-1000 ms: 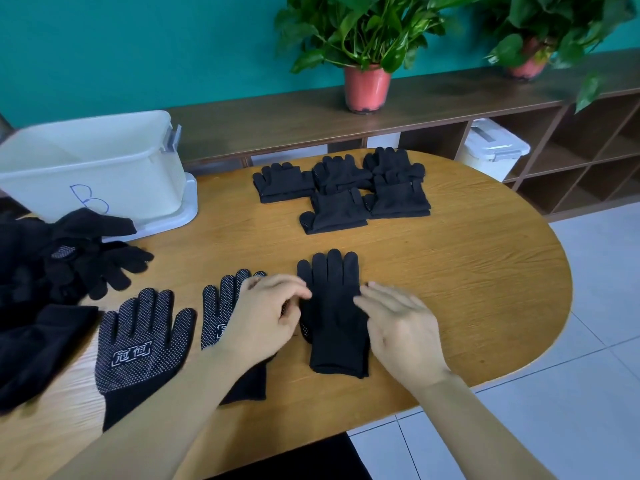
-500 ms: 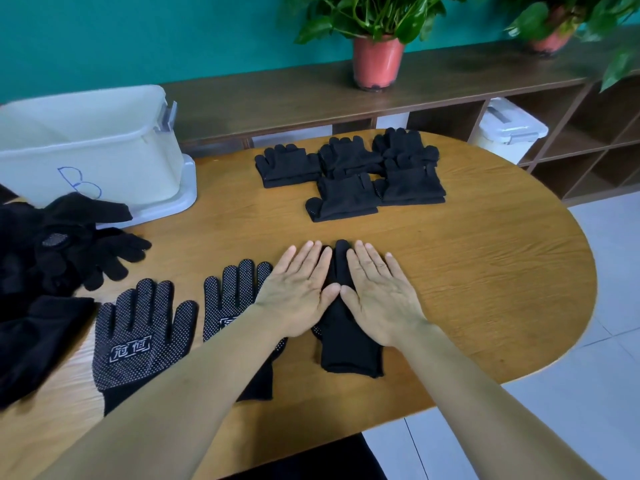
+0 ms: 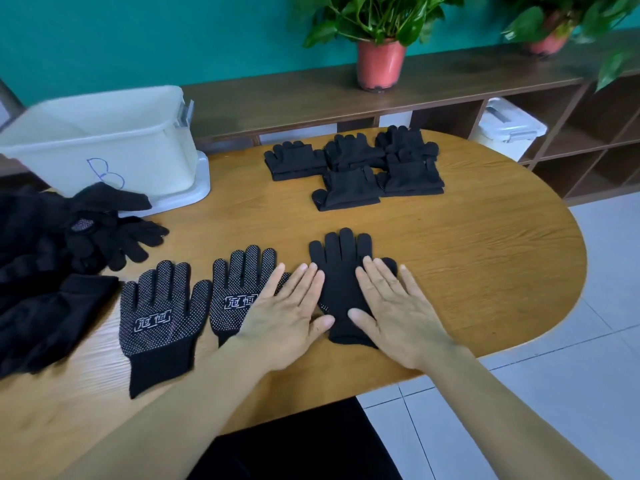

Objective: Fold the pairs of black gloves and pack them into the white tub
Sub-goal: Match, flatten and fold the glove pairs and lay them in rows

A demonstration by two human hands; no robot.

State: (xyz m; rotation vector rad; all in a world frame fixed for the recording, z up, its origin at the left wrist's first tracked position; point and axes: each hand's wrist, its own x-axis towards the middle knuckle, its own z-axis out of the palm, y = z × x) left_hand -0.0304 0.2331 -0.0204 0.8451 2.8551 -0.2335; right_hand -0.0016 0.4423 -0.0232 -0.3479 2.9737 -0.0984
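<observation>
Head view: the left fingers (image 3: 304,282) are straight and a little spread, lying flat and holding nothing. The left thumb tip touches the left edge of the glove (image 3: 341,271). The right fingers (image 3: 377,278) are also straight and fanned, pressed flat on the right half of that glove, with the thumb lying across its lower part near the cuff. The left hand (image 3: 284,317) lies palm down just left of the glove, partly over the right edge of a dotted glove (image 3: 239,292). The right hand (image 3: 398,313) is palm down too, its outer side on the table (image 3: 467,254). Both forearms run back bare to the lower edge of the view.

The glove lies flat, fingers pointing away, and white dots show at its left edge. Left of the dotted glove lies a second dotted glove (image 3: 159,317). Far left of the glove is a loose heap (image 3: 52,237) of black gloves. Beyond the glove, well apart, sit the folded pairs (image 3: 353,168). The tub (image 3: 104,140) stands beyond the glove to the left, behind the heap.
</observation>
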